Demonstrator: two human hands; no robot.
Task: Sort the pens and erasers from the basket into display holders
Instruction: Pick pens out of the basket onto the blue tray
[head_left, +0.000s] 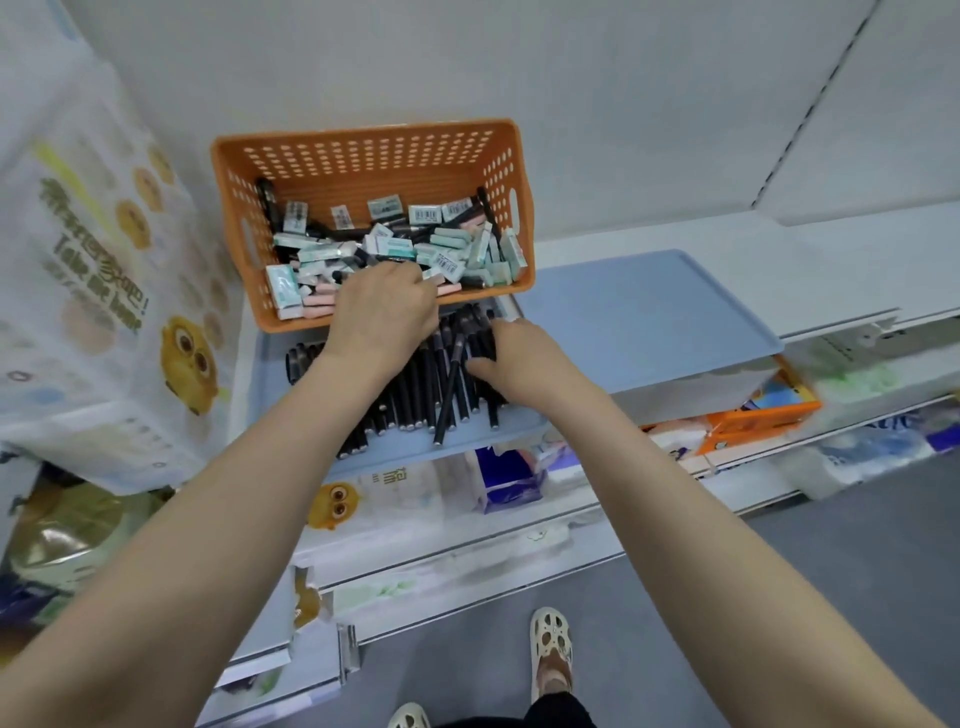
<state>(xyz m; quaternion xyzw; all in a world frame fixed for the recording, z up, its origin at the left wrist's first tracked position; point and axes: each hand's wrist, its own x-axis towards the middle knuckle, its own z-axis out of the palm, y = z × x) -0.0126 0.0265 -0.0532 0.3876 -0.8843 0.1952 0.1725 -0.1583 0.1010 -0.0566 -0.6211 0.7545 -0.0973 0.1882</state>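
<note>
Reaching over a shop shelf, my left hand (387, 306) dips across the near rim of an orange basket (363, 156), its fingers curled down among the goods there; I cannot tell whether they have closed on anything, since the fingertips are hidden behind the hand. The basket sits at the back of the shelf, against a white wall, and holds a jumble of small boxed erasers (452, 249), green, white and pink, mixed with a few dark pens lying loose among them. Just in front of the basket a pale blue tray (649, 306) carries a row of black pens (415, 395) laid side by side, their ends pointing towards me, with one pen lying slantwise across the rest. My right hand (519, 358) rests on that row, palm down, fingers together and pressed against the pens at the far right of the pile, thumb stretched out over the barrels; it seems to steady them rather than grip any single one. To the left stands a large white pack printed with yellow owls (189, 358). Under the tray, lower shelves show more packaged goods, and a second orange basket (753, 421) peeps out at the right. Below, on grey floor, I see cream sandals (551, 649) with holes.
</note>
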